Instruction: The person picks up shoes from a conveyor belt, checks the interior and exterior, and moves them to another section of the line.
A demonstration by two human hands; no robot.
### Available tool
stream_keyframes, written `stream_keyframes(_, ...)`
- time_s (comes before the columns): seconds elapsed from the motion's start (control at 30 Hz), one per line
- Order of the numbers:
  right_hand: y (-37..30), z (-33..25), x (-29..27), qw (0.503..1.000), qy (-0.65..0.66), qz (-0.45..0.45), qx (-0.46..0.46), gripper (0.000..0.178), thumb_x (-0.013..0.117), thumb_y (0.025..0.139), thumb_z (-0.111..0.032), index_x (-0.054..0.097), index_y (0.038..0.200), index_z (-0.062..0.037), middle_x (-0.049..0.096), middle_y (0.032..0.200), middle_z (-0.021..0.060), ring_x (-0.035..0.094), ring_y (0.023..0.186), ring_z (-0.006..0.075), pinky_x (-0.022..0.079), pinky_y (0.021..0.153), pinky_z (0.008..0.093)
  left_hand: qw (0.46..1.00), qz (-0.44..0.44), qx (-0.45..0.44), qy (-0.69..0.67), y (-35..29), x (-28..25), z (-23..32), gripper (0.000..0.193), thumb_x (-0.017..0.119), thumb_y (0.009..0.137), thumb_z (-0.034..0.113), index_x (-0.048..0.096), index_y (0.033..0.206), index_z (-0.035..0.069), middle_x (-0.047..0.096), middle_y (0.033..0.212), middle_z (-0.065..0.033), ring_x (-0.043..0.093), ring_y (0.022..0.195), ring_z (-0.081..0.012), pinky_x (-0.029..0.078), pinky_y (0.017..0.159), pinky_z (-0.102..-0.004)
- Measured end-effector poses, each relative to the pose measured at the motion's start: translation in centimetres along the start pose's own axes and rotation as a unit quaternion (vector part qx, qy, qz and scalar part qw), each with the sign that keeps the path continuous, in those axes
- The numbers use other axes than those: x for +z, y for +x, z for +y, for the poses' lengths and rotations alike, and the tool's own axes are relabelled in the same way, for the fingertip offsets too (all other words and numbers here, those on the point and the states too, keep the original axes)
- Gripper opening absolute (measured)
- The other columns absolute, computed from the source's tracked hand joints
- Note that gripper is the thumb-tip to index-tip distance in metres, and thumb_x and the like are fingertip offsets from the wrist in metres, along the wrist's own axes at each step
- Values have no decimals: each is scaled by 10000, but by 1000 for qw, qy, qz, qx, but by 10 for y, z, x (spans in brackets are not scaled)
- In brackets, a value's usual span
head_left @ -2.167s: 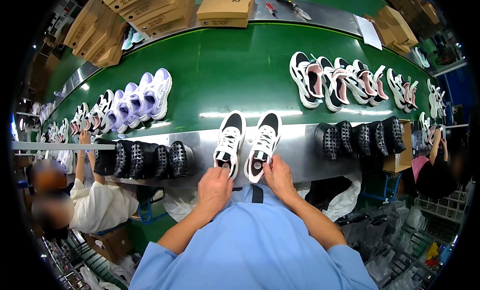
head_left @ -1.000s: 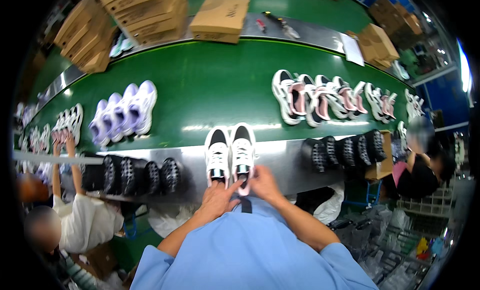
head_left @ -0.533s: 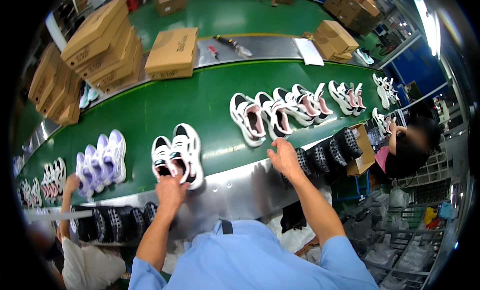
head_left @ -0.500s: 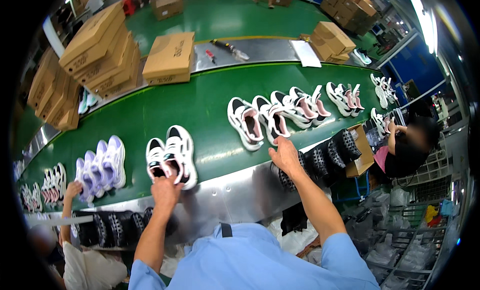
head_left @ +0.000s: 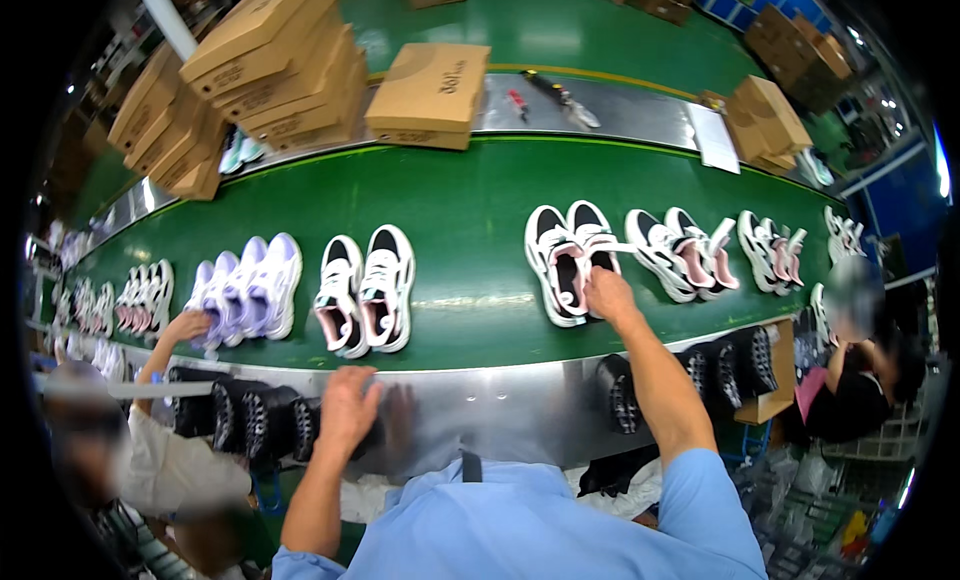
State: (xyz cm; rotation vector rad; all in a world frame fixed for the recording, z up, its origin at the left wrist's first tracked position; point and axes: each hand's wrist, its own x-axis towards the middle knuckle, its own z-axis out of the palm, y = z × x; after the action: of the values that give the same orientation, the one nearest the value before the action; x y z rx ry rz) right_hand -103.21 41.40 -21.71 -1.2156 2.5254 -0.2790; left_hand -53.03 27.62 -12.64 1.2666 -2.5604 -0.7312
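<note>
My right hand (head_left: 608, 295) grips the heel of a black-and-white sneaker (head_left: 588, 220) with a pink lining. Its mate (head_left: 558, 270) stands close on its left on the green conveyor belt (head_left: 470, 260). My left hand (head_left: 350, 405) is empty, fingers loosely bent and thumb apart, over the metal edge just below another pair. That pair is a left sneaker (head_left: 340, 290) and a right sneaker (head_left: 388, 285), side by side with toes pointing away from me. Farther right, more matching sneakers (head_left: 662, 250) have their tongues or straps raised.
Lilac sneakers (head_left: 262, 280) stand on the left, touched by a co-worker's hand (head_left: 185, 330). Black moulds or boots (head_left: 262, 420) line the metal ledge (head_left: 480, 410). Brown shoe boxes (head_left: 425, 95) and tools (head_left: 560, 100) rest across the belt. Another person (head_left: 845, 380) works at the right.
My left hand has let go of the left pair and drawn back toward me. My right hand has moved from the near edge of a sneaker into its heel opening. The view has shifted.
</note>
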Motion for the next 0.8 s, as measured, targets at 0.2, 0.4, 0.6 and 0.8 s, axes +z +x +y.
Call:
stream_keyframes(0.2,6,-24,0,996,-52,-24,69,482,700,852,-399,718,1101,13,756,1070,258,737,1030,401,580,895,498,995,-62,43,-58,-38,15,51,249,768,890,158,751,1082,0,735,1076,-212,684,1041,-411,549,932,-459)
stream_keyframes(0.4,-82,-111,1,997,-49,-55,13,401,702,869,-427,773,930,-37,772,974,221,760,936,403,617,828,503,990,-65,64,-105,-35,33,68,336,784,886,162,720,1167,-11,727,1092,-229,688,1047,-406,551,935,-456)
stream_keyframes(0.6,-215,-173,36,997,41,-70,-8,341,717,901,-356,712,917,-15,744,836,242,753,798,430,599,733,549,989,16,57,-136,-10,31,83,767,862,816,203,515,1476,23,611,1347,-249,605,1220,-420,491,1052,-472)
stream_keyframes(0.8,-264,-200,82,991,107,31,-71,231,748,823,-216,699,907,-6,729,844,194,729,761,387,585,666,513,975,-102,195,28,20,34,124,694,909,701,398,687,1264,57,722,1043,-182,642,1002,-385,506,872,-479)
